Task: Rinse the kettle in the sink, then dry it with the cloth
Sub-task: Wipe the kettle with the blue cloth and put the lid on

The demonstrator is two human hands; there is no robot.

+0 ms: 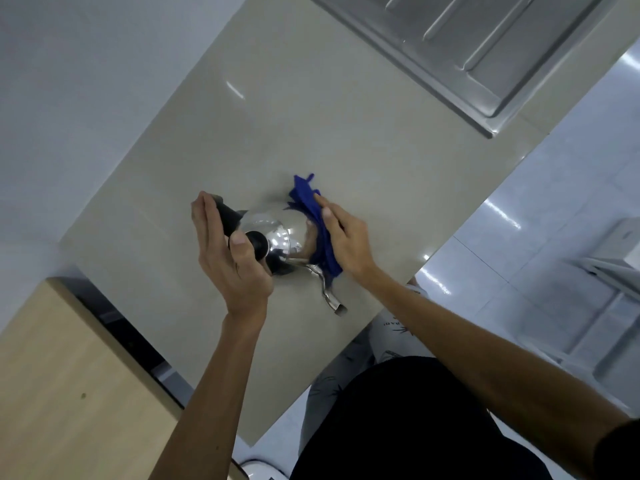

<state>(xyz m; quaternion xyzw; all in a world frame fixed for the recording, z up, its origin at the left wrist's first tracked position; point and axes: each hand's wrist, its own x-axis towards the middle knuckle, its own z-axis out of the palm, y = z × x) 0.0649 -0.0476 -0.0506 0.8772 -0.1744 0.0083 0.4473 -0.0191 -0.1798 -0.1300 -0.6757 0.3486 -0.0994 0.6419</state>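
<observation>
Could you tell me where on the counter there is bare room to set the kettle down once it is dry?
The counter is bare between the kettle and the steel drainboard, and also along the wall edge beyond the left hand. It is crowded only around the kettle, where the right hand presses the blue cloth.

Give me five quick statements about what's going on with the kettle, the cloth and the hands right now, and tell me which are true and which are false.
1. The kettle stands on the countertop, not in the sink. True.
2. The cloth is red. False: it is blue.
3. The right hand presses the cloth against the kettle's side. True.
4. The left hand rests flat on the countertop. False: it holds the kettle's black handle.
5. The kettle's spout points toward the sink. False: it points toward the person, away from the sink.
</observation>
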